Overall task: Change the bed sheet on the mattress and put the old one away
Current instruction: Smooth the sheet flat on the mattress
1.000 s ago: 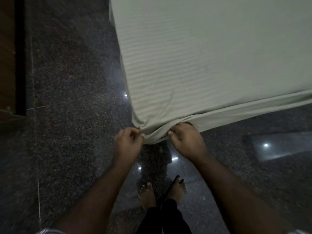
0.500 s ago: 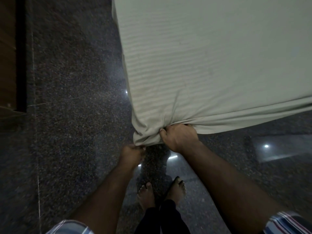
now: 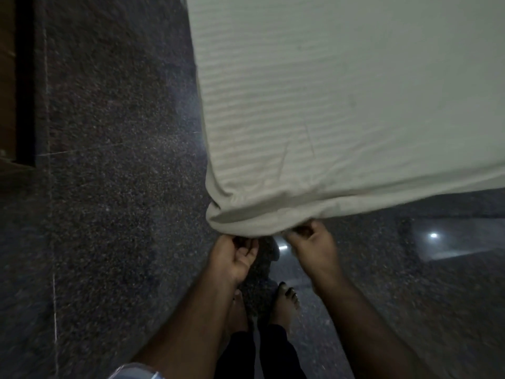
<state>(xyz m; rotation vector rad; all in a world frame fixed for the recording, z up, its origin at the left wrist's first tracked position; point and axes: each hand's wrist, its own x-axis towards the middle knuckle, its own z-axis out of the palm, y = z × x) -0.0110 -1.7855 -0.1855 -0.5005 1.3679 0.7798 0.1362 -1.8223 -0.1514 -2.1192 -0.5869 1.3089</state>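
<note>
While both hands work at the near corner of the mattress, the pale grey-green, faintly striped cotton bed sheet [image 3: 328, 105] lies stretched over the top and bunches into soft folds just above the fingers. The left hand [image 3: 233, 257] sits under the lowest fold, palm turned up, fingers curled inward against the hem; it seems to pinch the edge of the cloth, though the fingertips are half hidden in shadow and that is a judgement. The right hand [image 3: 311, 242], just beside it and a little farther along the end of the mattress, has its fingers hooked up under the hanging edge, curled round the fabric there. Between the two hands the corner of the sheet sags in a rounded pouch. Away from the grip, the cloth runs taut and flat over the mattress, with a few thin creases. Below the hands is a dark speckled polished stone floor [image 3: 109, 214], with the person's bare feet [image 3: 284, 299] close under the wrists. Such a sheet should be light, limp and quite unbreakable, but it will cling at the corner where it wraps the mattress; pulling on a single layer would only stretch it. Best hold, I judge, is a full handful of the doubled hem right at the corner, each hand to its own side of the fold. Whether this sheet is the old one or the fresh one cannot be told.
</note>
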